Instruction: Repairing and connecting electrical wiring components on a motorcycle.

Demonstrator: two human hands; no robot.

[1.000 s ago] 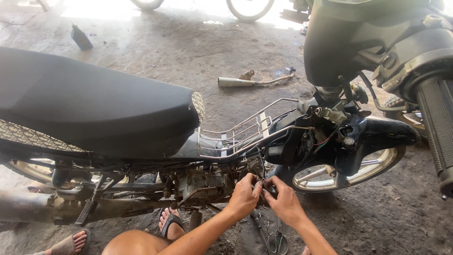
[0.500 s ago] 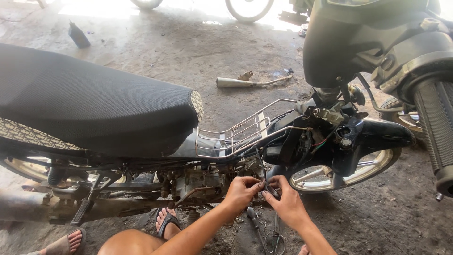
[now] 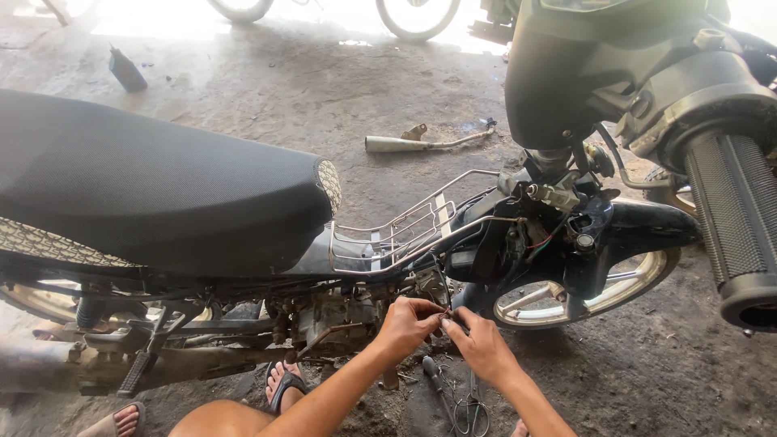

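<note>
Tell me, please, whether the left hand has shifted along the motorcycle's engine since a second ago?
No. The left hand stays pinched against the right hand just below the engine, under the wire rack; only the camera shifted slightly.

A detached exhaust pipe (image 3: pixel 425 142) and a dark bottle (image 3: pixel 127 70) lie on the concrete floor (image 3: pixel 267 97).

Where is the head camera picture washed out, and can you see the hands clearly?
Head view: daylight blows out the floor along the top edge; the left hand and right hand sit in even shade, sharp enough, though what they pinch is too small to tell.
</note>
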